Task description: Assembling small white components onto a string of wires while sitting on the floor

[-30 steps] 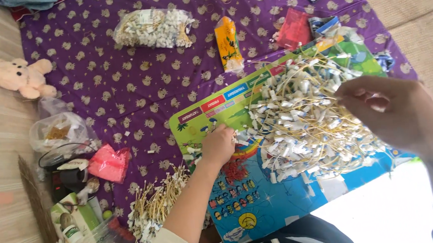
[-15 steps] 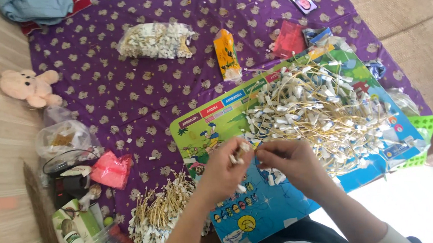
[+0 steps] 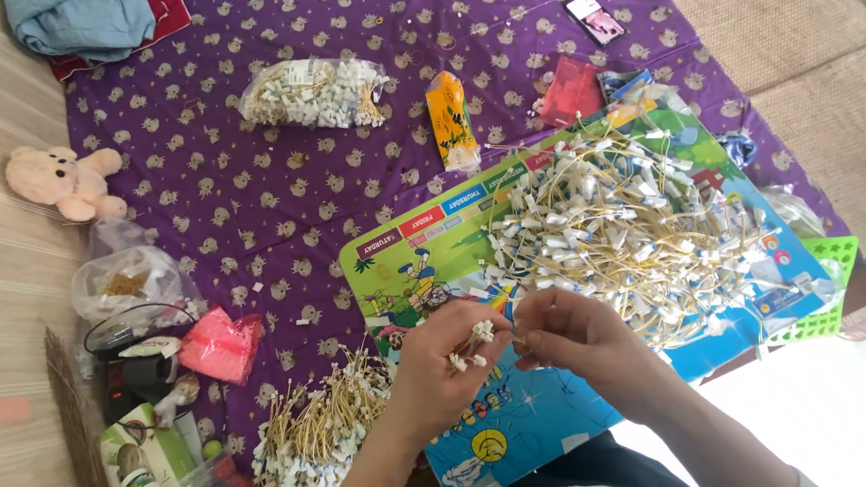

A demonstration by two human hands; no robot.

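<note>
Both hands meet near the middle of the scene, each grip pinched together on the same small bunch of tagged strings (image 3: pixel 477 337): the left hand (image 3: pixel 441 368) clamps the bunch between thumb and fingers so the white tags stick out on top, while the right hand (image 3: pixel 569 333) closes its fingertips on the bunch from the right. They hover over the near left part of a colourful poster board (image 3: pixel 524 428) that lies on a purple patterned cloth (image 3: pixel 251 215). Just beyond the hands, on the board's far right part, spreads a big loose heap of strings (image 3: pixel 623 232). A sorted pile of strings (image 3: pixel 319 426) lies on the cloth to the near left. Farther off sit a clear bag of strings (image 3: pixel 314 92), an orange packet (image 3: pixel 451 120) and, at the far left, a teddy bear (image 3: pixel 61 181).
</note>
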